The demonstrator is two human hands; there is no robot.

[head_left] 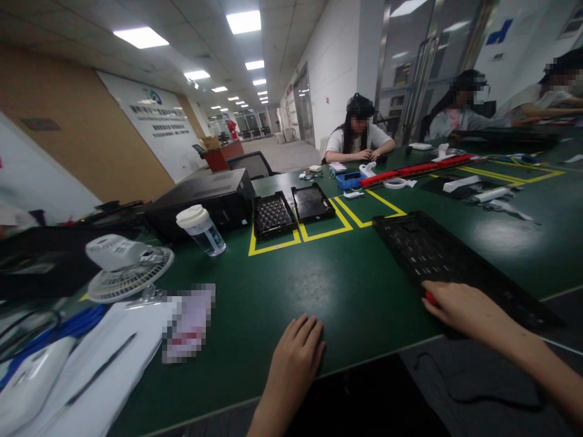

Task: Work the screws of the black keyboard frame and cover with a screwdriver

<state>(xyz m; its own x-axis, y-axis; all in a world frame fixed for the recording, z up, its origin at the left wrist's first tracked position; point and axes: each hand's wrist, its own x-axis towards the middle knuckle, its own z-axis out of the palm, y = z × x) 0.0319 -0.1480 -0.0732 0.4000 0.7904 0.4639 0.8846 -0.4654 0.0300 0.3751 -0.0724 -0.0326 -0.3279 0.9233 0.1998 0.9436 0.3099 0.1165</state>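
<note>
Closest to the camera, the left hand [298,346] lies palm down on the green table [314,282], its grip relaxed and flat, fingers extended close together. The right hand [455,306] has its grip closed round a small red object [430,298], at the near edge of a long black panel [449,261] lying on the table. Off to the left are a white device [34,385], papers [118,340] with a dark pen [101,369] on them, a blue cable [75,328] and a white fan [130,267]. Beyond these, a white-lidded cup [200,229] stands near a black case [200,203]; two small black trays [274,215] [313,201] sit by yellow outlines. Farther off are a blue bin [350,180], a long red strip [416,170] and a seated person [357,136] in dark headgear.
</note>
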